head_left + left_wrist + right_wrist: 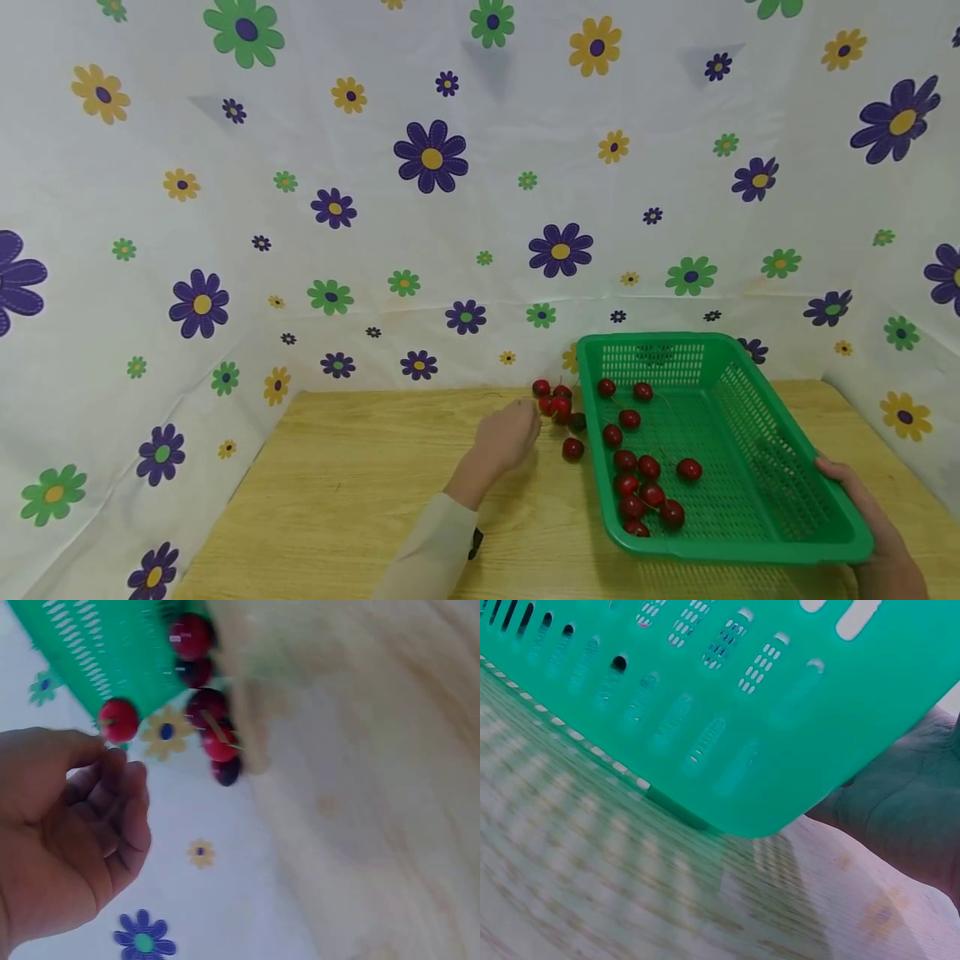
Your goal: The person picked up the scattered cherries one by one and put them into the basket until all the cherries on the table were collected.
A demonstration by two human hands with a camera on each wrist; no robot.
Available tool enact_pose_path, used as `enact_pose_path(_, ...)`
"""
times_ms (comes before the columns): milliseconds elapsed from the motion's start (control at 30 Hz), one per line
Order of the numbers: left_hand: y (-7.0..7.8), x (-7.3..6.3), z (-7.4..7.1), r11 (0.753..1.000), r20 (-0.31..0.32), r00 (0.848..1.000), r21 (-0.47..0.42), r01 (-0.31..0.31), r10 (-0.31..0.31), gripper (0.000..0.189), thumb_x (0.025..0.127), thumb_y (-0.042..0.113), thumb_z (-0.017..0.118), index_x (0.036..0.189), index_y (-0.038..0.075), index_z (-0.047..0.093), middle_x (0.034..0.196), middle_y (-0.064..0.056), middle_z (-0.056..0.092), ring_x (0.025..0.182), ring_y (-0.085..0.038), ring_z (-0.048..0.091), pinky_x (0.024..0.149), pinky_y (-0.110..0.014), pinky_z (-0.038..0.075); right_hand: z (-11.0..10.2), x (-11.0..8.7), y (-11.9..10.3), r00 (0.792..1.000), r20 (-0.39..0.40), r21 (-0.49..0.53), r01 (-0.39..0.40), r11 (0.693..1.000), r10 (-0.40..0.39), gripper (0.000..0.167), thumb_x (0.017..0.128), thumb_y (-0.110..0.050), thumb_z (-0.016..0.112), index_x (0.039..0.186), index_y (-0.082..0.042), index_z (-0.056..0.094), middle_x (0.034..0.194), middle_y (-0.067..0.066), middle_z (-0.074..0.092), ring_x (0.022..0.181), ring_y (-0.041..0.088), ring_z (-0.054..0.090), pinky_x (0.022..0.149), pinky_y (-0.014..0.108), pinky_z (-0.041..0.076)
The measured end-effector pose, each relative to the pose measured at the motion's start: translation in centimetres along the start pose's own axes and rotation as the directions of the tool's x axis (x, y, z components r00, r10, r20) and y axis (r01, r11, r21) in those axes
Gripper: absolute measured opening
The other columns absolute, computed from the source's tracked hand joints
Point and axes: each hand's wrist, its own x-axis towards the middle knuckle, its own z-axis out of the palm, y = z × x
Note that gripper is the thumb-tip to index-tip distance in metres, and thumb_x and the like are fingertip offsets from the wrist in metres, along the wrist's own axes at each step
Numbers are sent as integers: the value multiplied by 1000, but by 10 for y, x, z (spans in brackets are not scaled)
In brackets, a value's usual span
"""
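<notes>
My left hand reaches over the table beside a small cluster of cherries. In the left wrist view, its thumb and index finger pinch a bright red cherry at its stem end, the other fingers loosely curled. My right hand grips the right rim of a green plastic basket. Several dark red cherries lie inside, mostly along its left side. From the right wrist, the basket's slotted wall fills the view, with part of the right palm behind its corner.
A single cherry lies on the wooden table just left of the basket. Behind and at both sides hangs a white sheet printed with flowers. The table's back edge runs close behind the cherries.
</notes>
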Motion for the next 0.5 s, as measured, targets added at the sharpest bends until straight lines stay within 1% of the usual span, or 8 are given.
enact_pose_path(100, 9, -4, -12, 995, -101, 994, -94, -42, 33, 13, 104, 20, 50, 98, 11, 56, 81, 3, 54, 63, -9, 48, 53, -23, 42, 0, 0, -1, 997, -75, -32, -17, 999, 14, 58, 110, -30, 11, 126, -32, 67, 125, -13, 64, 112, 9, 59, 91, 30, 51)
enact_pose_path(200, 25, -8, -20, 983, -176, 976, -109, -150, 129, 11, 104, 21, 53, 102, 11, 57, 87, 2, 57, 64, -8, 50, 53, -19, 41, 1, 0, -3, 992, -121, -62, -42, 997, 34, 57, 110, -32, 13, 123, -34, 68, 122, -13, 64, 110, 9, 59, 91, 30, 51)
enact_pose_path(233, 32, -10, -23, 978, -184, 969, -98, -187, 167, 11, 104, 21, 53, 103, 11, 56, 89, 1, 57, 67, -9, 51, 54, -19, 42, 1, 1, -4, 987, -140, -47, -80, 996, 73, 56, 110, -35, 15, 120, -35, 70, 120, -12, 65, 109, 10, 59, 90, 30, 51)
enact_pose_path(267, 39, -11, -25, 970, -189, 958, -72, -231, 214, 10, 104, 21, 53, 103, 11, 57, 90, 0, 58, 69, -9, 53, 56, -18, 43, 2, 1, -5, 986, -143, -48, -91, 995, 83, 56, 110, -35, 14, 119, -36, 70, 119, -12, 65, 109, 10, 59, 90, 31, 51)
enact_pose_path(333, 53, -13, -27, 950, -181, 934, 16, -311, 309, 11, 104, 22, 53, 104, 12, 57, 92, 1, 58, 76, -10, 54, 62, -17, 43, 3, 3, -6, 988, -112, 1, -110, 994, 109, 58, 109, -37, 13, 120, -36, 70, 120, -9, 65, 109, 13, 60, 92, 32, 51)
enact_pose_path(367, 61, -13, -27, 940, -165, 926, 63, -334, 340, 11, 104, 24, 53, 103, 14, 58, 92, 2, 57, 80, -10, 53, 65, -17, 43, 4, 4, -6, 989, -97, 20, -114, 993, 115, 59, 109, -37, 12, 121, -35, 70, 120, -7, 65, 109, 15, 61, 92, 33, 52)
enact_pose_path(400, 69, -13, -28, 929, -141, 919, 106, -355, 367, 12, 104, 26, 53, 103, 15, 58, 94, 3, 56, 83, -11, 51, 69, -17, 42, 4, 6, -7, 992, -54, 49, -113, 992, 115, 61, 109, -36, 9, 123, -35, 69, 122, -4, 64, 110, 17, 61, 93, 34, 51)
enact_pose_path(500, 90, -12, -26, 877, -69, 901, 274, -395, 427, 16, 104, 32, 51, 99, 20, 60, 96, 6, 55, 86, -11, 47, 75, -19, 40, 6, 10, -5, 992, 98, 149, -94, 984, 80, 68, 107, -34, 1, 132, -30, 65, 127, 4, 64, 113, 23, 62, 96, 37, 51)
